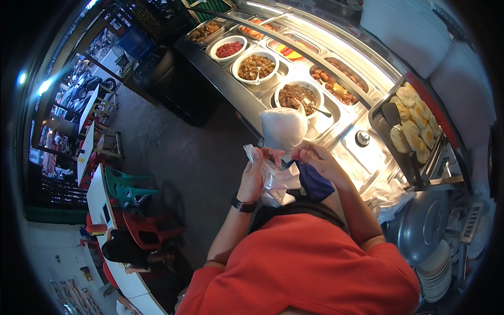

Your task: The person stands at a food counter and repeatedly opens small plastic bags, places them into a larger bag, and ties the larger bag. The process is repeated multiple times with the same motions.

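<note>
My left hand (254, 177), with a dark watch on its wrist, grips a crinkled clear plastic bag (275, 183) in front of my waist. Close beside it, my right hand (317, 159) has its fingers curled together; whether they pinch anything cannot be made out. Below the right hand hangs a dark blue cloth-like item (315, 183), partly hidden. Just beyond both hands, a filled white plastic bag (284, 126) rests at the counter's edge. Behind that bag is a white bowl of shredded brown food (297, 97) with a spoon in it.
The lit food counter (252, 114) holds more bowls and steel pans. At right, a tray of fried eggs (417, 122) carries a black spatula (393, 118). Below stand a large metal lid (421, 228) and stacked plates (435, 271). A person (124, 248) sits at a table on the left.
</note>
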### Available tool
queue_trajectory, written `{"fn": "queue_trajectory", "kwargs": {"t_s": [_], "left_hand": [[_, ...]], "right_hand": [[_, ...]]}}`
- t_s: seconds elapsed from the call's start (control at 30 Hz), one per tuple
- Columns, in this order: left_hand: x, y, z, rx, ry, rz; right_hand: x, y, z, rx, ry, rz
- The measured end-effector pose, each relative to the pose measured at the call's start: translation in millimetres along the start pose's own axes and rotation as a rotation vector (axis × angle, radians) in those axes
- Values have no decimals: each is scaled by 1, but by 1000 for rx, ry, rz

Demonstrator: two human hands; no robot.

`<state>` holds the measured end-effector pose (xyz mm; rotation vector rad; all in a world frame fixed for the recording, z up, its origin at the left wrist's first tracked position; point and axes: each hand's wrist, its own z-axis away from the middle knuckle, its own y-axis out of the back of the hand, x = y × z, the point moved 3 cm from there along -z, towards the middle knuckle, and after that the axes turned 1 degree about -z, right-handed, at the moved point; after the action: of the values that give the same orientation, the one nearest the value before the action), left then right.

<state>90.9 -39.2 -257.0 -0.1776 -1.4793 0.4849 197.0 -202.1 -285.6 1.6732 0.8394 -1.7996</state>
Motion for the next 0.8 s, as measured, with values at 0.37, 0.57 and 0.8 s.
{"fn": "queue_trajectory", "kwargs": {"t_s": [0.37, 0.57, 0.8], "left_hand": [[12, -8, 8, -12, -81, -32], [22, -12, 16, 99, -12, -141], [24, -16, 16, 99, -42, -165]], "right_hand": [[-49, -31, 15, -18, 359, 347], [-44, -25, 16, -1, 276, 337], [-47, -25, 17, 43, 253, 405]]}}
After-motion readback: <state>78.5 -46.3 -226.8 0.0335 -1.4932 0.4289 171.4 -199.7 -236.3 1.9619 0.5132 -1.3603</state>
